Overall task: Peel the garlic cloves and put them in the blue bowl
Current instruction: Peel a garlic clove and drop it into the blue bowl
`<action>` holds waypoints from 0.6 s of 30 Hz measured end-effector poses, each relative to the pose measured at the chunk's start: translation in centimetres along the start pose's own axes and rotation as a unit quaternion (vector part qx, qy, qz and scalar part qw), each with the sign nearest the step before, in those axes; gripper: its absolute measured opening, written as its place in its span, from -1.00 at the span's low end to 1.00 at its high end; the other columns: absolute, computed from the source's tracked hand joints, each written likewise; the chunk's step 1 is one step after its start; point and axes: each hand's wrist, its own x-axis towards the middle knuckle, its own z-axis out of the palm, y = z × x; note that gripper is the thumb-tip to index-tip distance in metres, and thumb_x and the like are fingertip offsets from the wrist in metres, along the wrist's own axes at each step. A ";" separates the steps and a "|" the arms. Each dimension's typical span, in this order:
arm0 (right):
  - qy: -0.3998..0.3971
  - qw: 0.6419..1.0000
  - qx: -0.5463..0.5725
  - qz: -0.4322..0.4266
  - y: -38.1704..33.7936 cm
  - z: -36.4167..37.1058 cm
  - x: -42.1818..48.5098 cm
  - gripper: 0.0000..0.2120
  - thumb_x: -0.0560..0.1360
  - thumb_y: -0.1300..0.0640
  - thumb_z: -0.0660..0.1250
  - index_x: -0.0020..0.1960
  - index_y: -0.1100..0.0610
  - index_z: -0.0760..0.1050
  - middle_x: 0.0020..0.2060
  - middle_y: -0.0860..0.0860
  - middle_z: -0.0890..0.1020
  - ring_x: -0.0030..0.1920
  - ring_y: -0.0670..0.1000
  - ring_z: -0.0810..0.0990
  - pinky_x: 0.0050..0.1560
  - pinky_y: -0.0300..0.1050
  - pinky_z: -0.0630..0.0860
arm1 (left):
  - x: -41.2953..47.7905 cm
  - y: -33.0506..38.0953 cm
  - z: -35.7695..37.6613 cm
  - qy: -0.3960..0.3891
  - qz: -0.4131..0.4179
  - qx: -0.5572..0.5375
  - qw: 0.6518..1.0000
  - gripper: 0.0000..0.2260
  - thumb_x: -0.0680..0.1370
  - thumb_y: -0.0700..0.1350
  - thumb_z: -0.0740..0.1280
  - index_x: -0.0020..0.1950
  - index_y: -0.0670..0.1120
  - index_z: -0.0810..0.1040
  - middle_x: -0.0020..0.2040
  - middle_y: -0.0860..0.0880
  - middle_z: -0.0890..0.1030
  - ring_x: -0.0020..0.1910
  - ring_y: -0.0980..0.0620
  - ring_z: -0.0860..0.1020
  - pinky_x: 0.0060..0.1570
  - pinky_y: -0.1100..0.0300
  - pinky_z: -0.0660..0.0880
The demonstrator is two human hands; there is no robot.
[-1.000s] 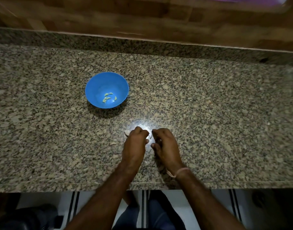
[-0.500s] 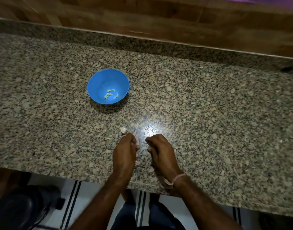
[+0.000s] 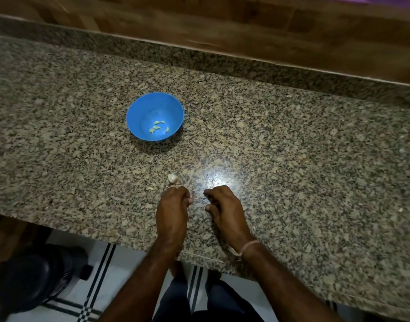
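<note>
Blue bowl holds 5 peeled cloves; left grip and right grip curled, hold unclear.

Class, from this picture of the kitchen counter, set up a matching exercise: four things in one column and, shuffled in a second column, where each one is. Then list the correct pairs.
Things
1. blue bowl
2. peeled cloves
3. loose garlic clove
4. pink thread

Places
A. around the right wrist
B. on the counter, just beyond the left hand
C. inside the bowl
D. standing on the counter well beyond both hands, to the left

Pairs: 1-D, 2-C, 3-B, 4-A
</note>
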 end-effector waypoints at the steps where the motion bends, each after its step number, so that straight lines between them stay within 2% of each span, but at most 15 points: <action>1: -0.007 1.000 -0.015 -0.001 0.0 0.1 0.1 -0.65 0.56 0.40 0.35 0.30 0.16 0.58 0.10 -0.03 0.51 0.12 -0.02 0.55 0.14 0.01 0.60 | -0.4 0.0 -0.2 0.003 -0.001 0.002 1.000 -0.77 0.53 -0.35 0.42 -0.18 -0.05 0.51 -0.19 0.03 0.50 -0.19 0.26 0.44 -0.25 0.43 0.35; 4: -0.028 0.995 -0.092 -0.030 -0.7 0.8 0.6 -0.65 0.55 0.36 0.41 0.28 0.11 0.57 0.08 -0.07 0.49 0.11 -0.03 0.50 0.08 -0.01 0.59 | -0.9 -0.3 -0.6 0.009 -0.009 -0.005 1.000 -0.80 0.56 -0.36 0.40 -0.16 -0.08 0.53 -0.18 0.03 0.50 -0.17 0.36 0.44 -0.21 0.52 0.36; 6: -0.029 0.990 -0.128 -0.055 -1.4 1.6 0.6 -0.75 0.55 0.34 0.41 0.16 0.08 0.60 0.01 -0.07 0.50 0.05 -0.02 0.49 -0.03 0.02 0.57 | -0.9 -0.6 -0.8 0.000 -0.012 0.013 1.000 -0.83 0.56 -0.33 0.40 -0.14 -0.09 0.54 -0.18 0.02 0.51 -0.23 0.24 0.42 -0.27 0.46 0.35; 9: -0.025 0.987 -0.139 -0.075 -2.1 2.3 0.1 -0.88 0.58 0.27 0.40 0.04 0.08 0.64 -0.08 -0.06 0.53 -0.02 -0.02 0.48 -0.14 0.01 0.52 | -0.7 -1.5 -1.1 -0.017 -0.003 0.045 0.999 -0.78 0.54 -0.31 0.42 -0.16 -0.04 0.48 -0.21 0.04 0.49 -0.24 0.13 0.40 -0.37 0.37 0.18; 12: -0.052 0.986 -0.128 -0.089 -2.1 2.7 -0.9 -0.86 0.58 0.28 0.38 0.04 0.08 0.64 -0.07 -0.06 0.53 -0.01 -0.03 0.48 -0.12 -0.02 0.49 | -0.8 -2.1 -1.8 -0.013 -0.012 0.015 1.000 -0.75 0.54 -0.32 0.39 -0.20 -0.02 0.47 -0.24 0.08 0.50 -0.22 0.23 0.46 -0.34 0.41 0.26; 14: -0.082 0.987 -0.109 -0.082 -1.9 2.6 -1.7 -0.81 0.57 0.31 0.38 0.09 0.06 0.61 -0.03 -0.10 0.51 0.03 -0.07 0.46 -0.07 -0.12 0.50 | -1.1 -2.3 -2.3 0.002 -0.024 -0.032 0.999 -0.77 0.54 -0.36 0.37 -0.21 -0.06 0.51 -0.25 0.06 0.54 -0.22 0.26 0.50 -0.29 0.48 0.32; 16: -0.107 0.983 -0.115 -0.091 -1.9 2.6 -2.5 -0.76 0.55 0.28 0.43 0.17 0.05 0.60 0.04 -0.14 0.50 0.07 -0.14 0.40 -0.02 -0.35 0.40 | -1.7 -2.8 -3.0 0.017 -0.043 -0.074 0.996 -0.77 0.53 -0.38 0.36 -0.22 -0.08 0.54 -0.27 0.05 0.57 -0.26 0.21 0.51 -0.28 0.50 0.32; 17: -0.113 0.980 -0.127 -0.100 -1.9 2.8 -2.8 -0.76 0.55 0.24 0.44 0.19 0.05 0.59 0.06 -0.14 0.50 0.08 -0.16 0.38 -0.01 -0.39 0.34 | -2.0 -3.1 -3.1 0.021 -0.052 -0.091 0.994 -0.76 0.53 -0.39 0.36 -0.23 -0.08 0.54 -0.28 0.05 0.57 -0.28 0.19 0.52 -0.30 0.49 0.32; 18: -0.114 0.978 -0.137 -0.107 -2.0 3.0 -2.9 -0.78 0.55 0.21 0.45 0.18 0.04 0.59 0.06 -0.13 0.51 0.07 -0.14 0.39 -0.02 -0.36 0.35 | -2.3 -3.4 -3.3 0.023 -0.063 -0.107 0.992 -0.76 0.53 -0.39 0.36 -0.23 -0.08 0.54 -0.30 0.05 0.57 -0.30 0.19 0.51 -0.32 0.48 0.33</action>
